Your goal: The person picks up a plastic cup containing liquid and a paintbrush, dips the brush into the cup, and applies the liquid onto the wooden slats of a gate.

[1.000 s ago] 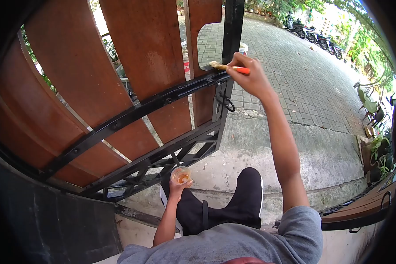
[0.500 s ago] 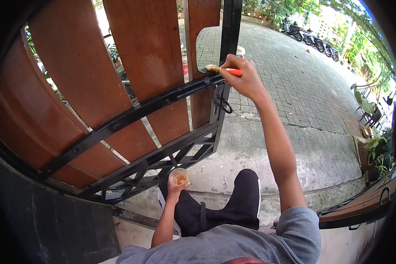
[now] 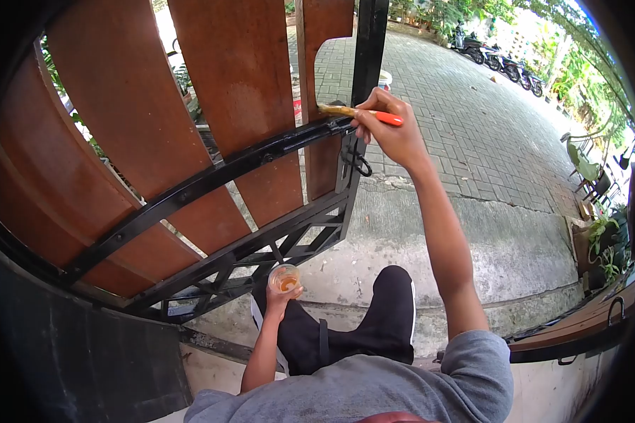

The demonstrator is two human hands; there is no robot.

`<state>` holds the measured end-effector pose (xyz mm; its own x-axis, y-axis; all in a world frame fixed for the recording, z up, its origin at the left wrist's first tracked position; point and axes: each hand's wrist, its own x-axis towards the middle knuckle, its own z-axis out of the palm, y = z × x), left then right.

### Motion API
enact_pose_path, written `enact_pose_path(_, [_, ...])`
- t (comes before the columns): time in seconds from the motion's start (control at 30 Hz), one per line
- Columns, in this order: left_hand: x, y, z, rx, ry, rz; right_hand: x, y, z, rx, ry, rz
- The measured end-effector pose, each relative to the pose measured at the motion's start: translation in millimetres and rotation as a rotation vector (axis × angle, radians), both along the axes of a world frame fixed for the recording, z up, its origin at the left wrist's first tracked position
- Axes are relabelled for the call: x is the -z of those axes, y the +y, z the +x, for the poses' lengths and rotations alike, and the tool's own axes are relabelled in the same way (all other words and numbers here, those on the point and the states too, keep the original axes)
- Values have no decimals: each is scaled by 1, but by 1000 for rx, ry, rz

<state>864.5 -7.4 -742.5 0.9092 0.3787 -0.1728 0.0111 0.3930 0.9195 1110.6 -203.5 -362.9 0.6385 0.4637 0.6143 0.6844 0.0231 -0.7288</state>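
My right hand is closed around a paintbrush with an orange-red handle. Its bristles point left and lie at the lower edge of the cut-out in a brown wooden slat, just above the black metal rail of the gate. My left hand holds a clear plastic cup upright near my knee, with some amber liquid at its bottom. Close behind my right hand, a white container is partly hidden by the gate post.
The gate's black post and latch ring stand near my right hand. Beyond lies grey paving with parked motorcycles. Potted plants and another wood-and-metal gate part are at the right.
The brush tip has shifted left onto the slat's cut-out edge, and my right hand has turned slightly, showing more of the brush. My left hand with the cup has barely moved.
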Motion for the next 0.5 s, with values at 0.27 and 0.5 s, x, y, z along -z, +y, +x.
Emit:
enact_pose_path(0.27, [2, 3, 2, 1, 2, 20, 94, -29, -70, -37, 250, 514])
enact_pose_path(0.5, [0, 9, -1, 8, 86, 50, 211, -56, -115, 54, 697, 515])
